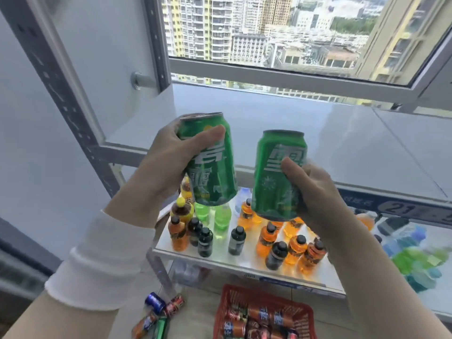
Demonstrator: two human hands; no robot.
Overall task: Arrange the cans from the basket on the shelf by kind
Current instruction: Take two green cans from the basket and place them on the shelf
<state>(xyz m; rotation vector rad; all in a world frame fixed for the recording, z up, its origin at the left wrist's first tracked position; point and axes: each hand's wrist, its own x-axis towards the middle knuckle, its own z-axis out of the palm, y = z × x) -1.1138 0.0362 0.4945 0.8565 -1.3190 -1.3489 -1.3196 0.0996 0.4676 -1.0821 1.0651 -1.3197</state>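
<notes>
Two hands, two matching drinks: the left hand (166, 165), a white sleeve (102, 260) on its forearm, curls thumb and fingers round the first green can (212, 167), while the right hand (315, 192) grips the second green can (276, 177) from the side, thumb across its label. Both cans are held in the air, close together but apart and slightly tilted, in front of the top shelf (318, 143), whose pale surface shows no can standing on it in the part that is in view. Just below, the middle shelf (220, 260) carries a crowd of small bottles (269, 238), orange, dark and pale green. Down on the floor, the red basket (221, 311) holds a layer of red and orange cans (259, 316) lying on their sides, and a few loose cans (161, 307) lie by the rack's leg, to the left of the basket. Beyond the rack, a window (269, 33) looks out on tower blocks. Judging by the bare upper tier and the well-filled basket, the sorting looks to be at or near its start: the green pair appears to be the first kind headed for a place, with the basket's load, and possibly the strays on the floor, left to be grouped and set up.
</notes>
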